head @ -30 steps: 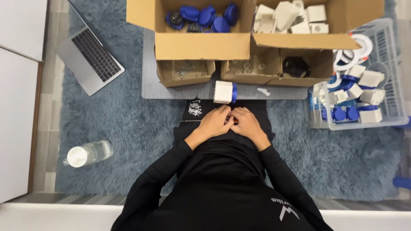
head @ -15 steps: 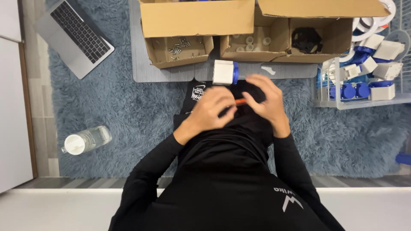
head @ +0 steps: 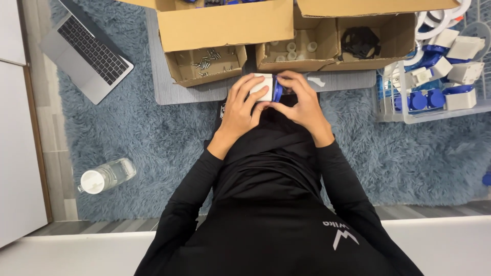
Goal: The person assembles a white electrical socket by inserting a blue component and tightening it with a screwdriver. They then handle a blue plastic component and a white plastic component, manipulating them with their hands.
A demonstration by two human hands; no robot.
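Change: our hands left the lap, rose to the white-and-blue part [head: 266, 88] | left hand [head: 241, 110] grips it | right hand [head: 302, 102] pinches its blue end | assembly underway.

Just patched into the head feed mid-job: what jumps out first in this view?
Both hands meet at centre: the left hand grips a white box-shaped part with a blue cap, and the right hand closes on its blue end. Just beyond stand open cardboard boxes, one small one holding loose screws. A wire basket of white and blue parts sits at right; a laptop and a lying water bottle rest on the shaggy blue rug at left.
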